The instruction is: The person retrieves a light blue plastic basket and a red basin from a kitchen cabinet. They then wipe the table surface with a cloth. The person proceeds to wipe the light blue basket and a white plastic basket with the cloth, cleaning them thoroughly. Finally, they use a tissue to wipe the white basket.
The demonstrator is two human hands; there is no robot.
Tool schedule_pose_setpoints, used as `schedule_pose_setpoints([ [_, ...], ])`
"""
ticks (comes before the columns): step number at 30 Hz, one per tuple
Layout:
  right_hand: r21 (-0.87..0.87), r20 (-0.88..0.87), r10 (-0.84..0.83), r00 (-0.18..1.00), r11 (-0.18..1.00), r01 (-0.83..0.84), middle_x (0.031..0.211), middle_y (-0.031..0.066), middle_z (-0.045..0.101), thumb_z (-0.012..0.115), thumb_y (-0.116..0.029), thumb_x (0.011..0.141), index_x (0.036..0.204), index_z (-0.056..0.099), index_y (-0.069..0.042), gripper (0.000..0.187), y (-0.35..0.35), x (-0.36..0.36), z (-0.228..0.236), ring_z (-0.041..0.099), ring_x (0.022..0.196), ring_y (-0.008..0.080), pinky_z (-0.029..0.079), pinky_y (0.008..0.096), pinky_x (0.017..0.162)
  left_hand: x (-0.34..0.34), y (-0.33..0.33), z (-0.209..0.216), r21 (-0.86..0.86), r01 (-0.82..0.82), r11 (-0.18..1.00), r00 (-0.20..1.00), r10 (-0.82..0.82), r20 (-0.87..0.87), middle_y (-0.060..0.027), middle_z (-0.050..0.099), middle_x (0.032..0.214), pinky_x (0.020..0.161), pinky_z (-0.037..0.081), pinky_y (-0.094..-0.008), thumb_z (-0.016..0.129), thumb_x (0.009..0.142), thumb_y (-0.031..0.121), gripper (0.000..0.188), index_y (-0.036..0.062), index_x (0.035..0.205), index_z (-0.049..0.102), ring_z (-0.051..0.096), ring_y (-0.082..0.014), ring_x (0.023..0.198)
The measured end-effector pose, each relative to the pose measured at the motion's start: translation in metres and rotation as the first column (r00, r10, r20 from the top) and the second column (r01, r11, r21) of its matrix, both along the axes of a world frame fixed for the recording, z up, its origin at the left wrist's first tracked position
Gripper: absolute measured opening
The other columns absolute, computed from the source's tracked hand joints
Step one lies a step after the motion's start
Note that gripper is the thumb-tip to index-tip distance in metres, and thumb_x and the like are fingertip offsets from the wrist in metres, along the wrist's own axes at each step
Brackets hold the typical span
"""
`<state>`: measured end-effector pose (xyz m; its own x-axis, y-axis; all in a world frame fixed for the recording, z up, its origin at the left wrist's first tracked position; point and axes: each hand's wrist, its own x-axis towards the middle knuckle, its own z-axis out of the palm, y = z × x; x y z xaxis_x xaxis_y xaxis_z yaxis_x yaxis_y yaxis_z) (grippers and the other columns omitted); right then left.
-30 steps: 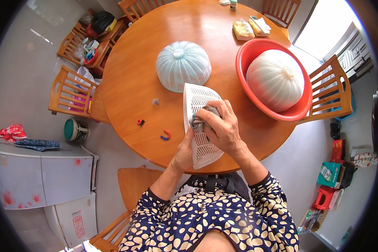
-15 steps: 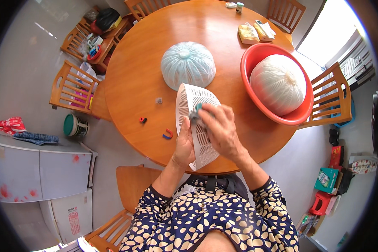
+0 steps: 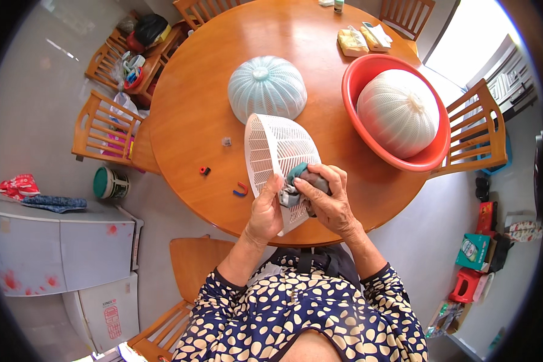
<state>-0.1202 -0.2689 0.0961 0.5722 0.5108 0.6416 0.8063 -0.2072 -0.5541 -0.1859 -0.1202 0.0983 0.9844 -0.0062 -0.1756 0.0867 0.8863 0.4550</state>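
Note:
A white perforated plastic basket (image 3: pixel 291 145) is tipped on its side above the near edge of the round table. My left hand (image 3: pixel 265 208) grips its rim, thumb up along the edge. In my right hand (image 3: pixel 332 202) is a bunched grey and teal cloth (image 3: pixel 314 180), pressed against the basket's side close to the rim. Just beyond the basket, a pale blue mesh dome cover (image 3: pixel 267 90) rests on the table. To the right, a white ribbed dome cover (image 3: pixel 398 114) sits inside a red basin (image 3: pixel 359 123).
On the wooden table (image 3: pixel 193 114) lie a red-and-blue horseshoe magnet (image 3: pixel 241 190), a small red-and-black piece (image 3: pixel 204 171) and a small clear piece (image 3: pixel 226 142). Tissue packs (image 3: pixel 352 41) are at the far right. Wooden chairs (image 3: pixel 105 130) stand around.
The cloth in my right hand has moved down and right along the basket and shows more fully. The basket has turned slightly, its rim shifting left.

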Motion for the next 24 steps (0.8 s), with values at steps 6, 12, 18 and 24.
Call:
schedule_pose_setpoints([
  [6,0.044,-0.002,-0.034,0.999,0.998,0.034,0.110,0.0074,0.057,0.069,0.001,0.059,0.083,0.069,-0.010,0.026,-0.020,0.025,0.008,0.052,0.099,0.0296,0.047,0.0372,0.083,0.000,0.005,0.000,0.149,-0.055,0.987,0.998,0.055,0.009,-0.0140,0.048,0.134,0.104,0.039,-0.0451,0.040,0.099,0.032,0.050,0.0035,0.139,0.032,0.049,-0.0271,0.121],
  [12,-0.033,0.128,0.109,0.986,0.994,-0.106,0.127,0.0148,0.041,0.072,-0.008,0.060,0.086,0.065,-0.013,0.028,0.001,0.009,0.034,0.041,0.115,0.0363,0.039,0.0447,0.093,0.004,-0.012,0.017,0.221,-0.046,0.974,0.998,0.036,0.050,-0.0109,0.047,0.132,0.103,0.039,-0.0379,0.034,0.101,0.023,0.043,0.0060,0.140,0.031,0.050,-0.0214,0.119],
  [18,0.028,-0.084,-0.178,0.980,0.983,0.181,0.136,0.0178,0.036,0.072,-0.021,0.067,0.099,0.066,-0.017,0.033,0.016,-0.018,0.004,0.034,0.124,0.0402,0.030,0.0470,0.099,0.004,-0.015,0.017,0.155,-0.073,0.985,0.996,0.063,0.067,-0.0115,0.051,0.128,0.105,0.037,-0.0370,0.031,0.101,0.028,0.042,0.0025,0.135,0.038,0.049,-0.0216,0.119],
  [24,0.019,-0.103,-0.098,0.990,0.995,0.101,0.132,0.0195,0.042,0.059,0.000,0.077,0.112,0.061,-0.010,0.036,0.011,0.002,0.006,0.040,0.123,0.0368,0.031,0.0452,0.103,0.001,-0.013,0.011,0.095,-0.061,0.994,0.997,0.057,0.045,-0.0099,0.046,0.133,0.106,0.036,-0.0375,0.035,0.098,0.015,0.044,0.0063,0.140,0.031,0.047,-0.0218,0.121],
])
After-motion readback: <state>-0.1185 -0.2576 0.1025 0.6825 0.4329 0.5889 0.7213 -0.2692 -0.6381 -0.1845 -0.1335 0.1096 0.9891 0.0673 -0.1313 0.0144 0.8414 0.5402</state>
